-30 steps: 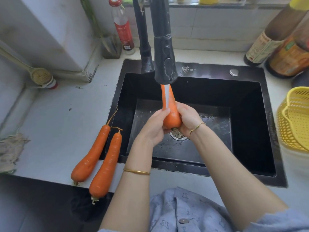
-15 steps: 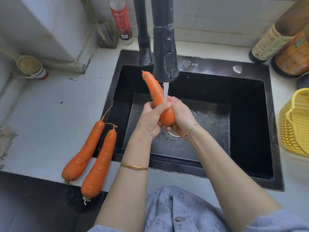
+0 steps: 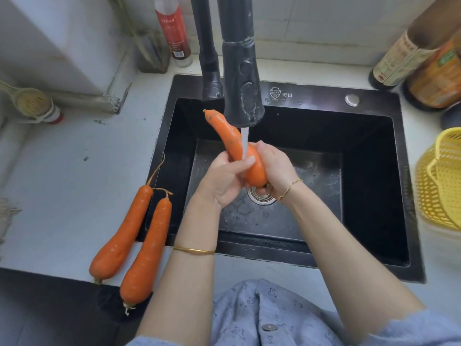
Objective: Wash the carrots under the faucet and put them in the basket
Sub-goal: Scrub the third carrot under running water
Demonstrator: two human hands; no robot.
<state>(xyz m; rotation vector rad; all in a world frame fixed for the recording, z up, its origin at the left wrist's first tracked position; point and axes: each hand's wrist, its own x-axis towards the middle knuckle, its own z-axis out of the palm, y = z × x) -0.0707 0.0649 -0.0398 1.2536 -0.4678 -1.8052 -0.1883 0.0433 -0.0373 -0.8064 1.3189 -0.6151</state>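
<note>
Both my hands hold one carrot (image 3: 229,136) over the black sink (image 3: 369,151), under water running from the black faucet (image 3: 240,78). My left hand (image 3: 224,178) grips its middle from the left, thumb across the front. My right hand (image 3: 275,166) wraps its thick lower end. The carrot's thin tip points up-left beside the faucet head. Two more carrots (image 3: 122,236) (image 3: 147,253) lie side by side on the counter left of the sink. A yellow perforated basket (image 3: 439,181) stands at the right edge.
White counter (image 3: 74,171) surrounds the sink. A red-labelled bottle (image 3: 172,28) stands behind the faucet, dark bottles (image 3: 414,53) at the back right. A brush and small container (image 3: 35,103) sit at the far left. The sink drain (image 3: 260,196) lies below my hands.
The carrot has tilted from upright under the stream to leaning up-left, its tip now beside the faucet head. My hands stayed over the drain, turning the carrot.
</note>
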